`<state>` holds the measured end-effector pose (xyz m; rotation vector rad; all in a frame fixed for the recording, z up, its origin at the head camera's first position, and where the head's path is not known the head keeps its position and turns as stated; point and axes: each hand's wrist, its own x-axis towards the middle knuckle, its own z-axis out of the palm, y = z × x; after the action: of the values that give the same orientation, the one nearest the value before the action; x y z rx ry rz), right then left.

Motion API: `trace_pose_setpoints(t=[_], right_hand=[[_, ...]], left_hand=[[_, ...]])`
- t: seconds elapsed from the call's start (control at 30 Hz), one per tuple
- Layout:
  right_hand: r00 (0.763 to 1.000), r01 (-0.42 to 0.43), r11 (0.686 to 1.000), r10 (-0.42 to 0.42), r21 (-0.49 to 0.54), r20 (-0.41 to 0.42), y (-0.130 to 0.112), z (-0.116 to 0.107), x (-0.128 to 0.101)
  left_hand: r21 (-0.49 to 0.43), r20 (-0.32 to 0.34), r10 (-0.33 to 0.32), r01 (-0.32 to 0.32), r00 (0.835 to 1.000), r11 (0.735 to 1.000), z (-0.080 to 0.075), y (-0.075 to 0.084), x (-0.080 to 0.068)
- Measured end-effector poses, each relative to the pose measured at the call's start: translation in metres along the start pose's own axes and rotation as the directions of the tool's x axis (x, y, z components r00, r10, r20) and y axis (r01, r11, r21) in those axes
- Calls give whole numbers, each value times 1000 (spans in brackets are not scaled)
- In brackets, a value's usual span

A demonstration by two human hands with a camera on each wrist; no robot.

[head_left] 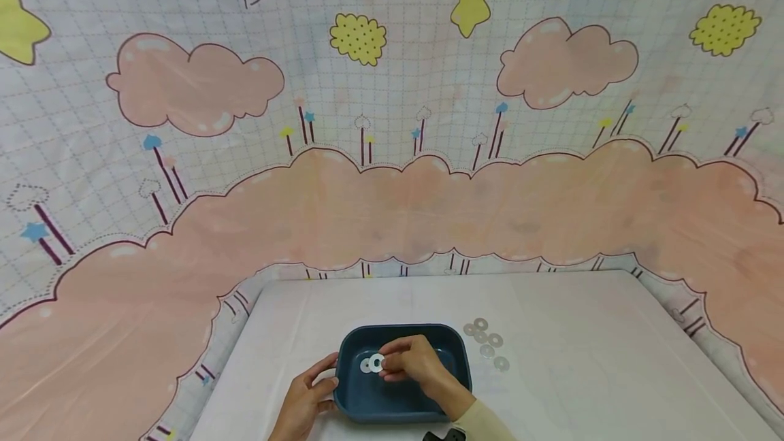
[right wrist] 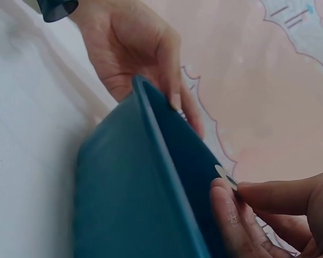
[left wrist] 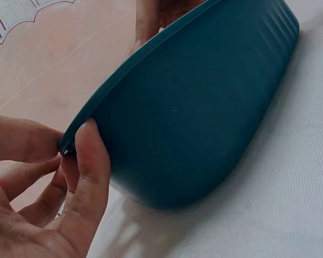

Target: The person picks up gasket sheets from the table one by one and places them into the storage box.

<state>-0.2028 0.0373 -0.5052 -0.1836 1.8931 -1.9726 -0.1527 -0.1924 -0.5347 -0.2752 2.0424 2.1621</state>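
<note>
A dark blue-green rectangular tray [head_left: 398, 418] stands on the white table. My left hand [head_left: 301, 399] grips its left rim, with the thumb against the outer wall [left wrist: 177, 118] in the left wrist view. Over the tray's inside, my right hand [head_left: 416, 363] pinches a flat pale washer [head_left: 372, 363] between thumb and fingers. The washer [right wrist: 223, 173] shows tilted at the fingertips in the right wrist view. Another washer [head_left: 364, 367] appears just left of the held one, seemingly on the tray floor.
Several pale washers [head_left: 486, 351] lie loosely grouped on the white table [head_left: 582, 359], right of the tray. Behind the table hangs a cloth [head_left: 416, 216] printed with clouds and stars.
</note>
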Motion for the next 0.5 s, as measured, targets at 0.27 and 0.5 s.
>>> trace_pose_setpoints(t=[0.27, 0.5], right_hand=[[998, -61, 998, 61, -32, 2, 6, 12, 6], [995, -99, 992, 96, -83, -29, 11, 18, 10]], left_hand=[[-11, 2, 17, -17, 1000, 1000, 0, 0, -1], [0, 4, 2, -2, 1000, 1000, 1, 1, 0]])
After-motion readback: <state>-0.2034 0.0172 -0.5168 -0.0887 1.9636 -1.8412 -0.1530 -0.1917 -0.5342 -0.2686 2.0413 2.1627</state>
